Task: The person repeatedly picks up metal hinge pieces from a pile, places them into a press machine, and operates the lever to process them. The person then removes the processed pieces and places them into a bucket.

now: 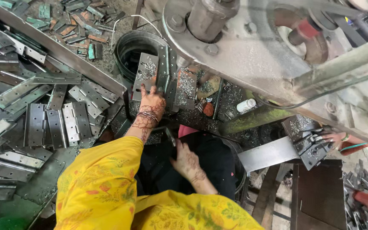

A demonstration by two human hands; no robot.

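Metal hinge plate [146,70], flat grey punched steel under the press [235,47] near the table's far edge, likely stiff, heavy, sharp-edged, best held by its long sides; left hand [151,106] fingertips spread on its near end, right hand [185,159] loosely open, empty, beside heaped hinges [60,119].

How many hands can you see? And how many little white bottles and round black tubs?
Hands: 3 (left hand, right hand, another person's hand)
White bottle: 1
Round black tub: 1
Total: 5
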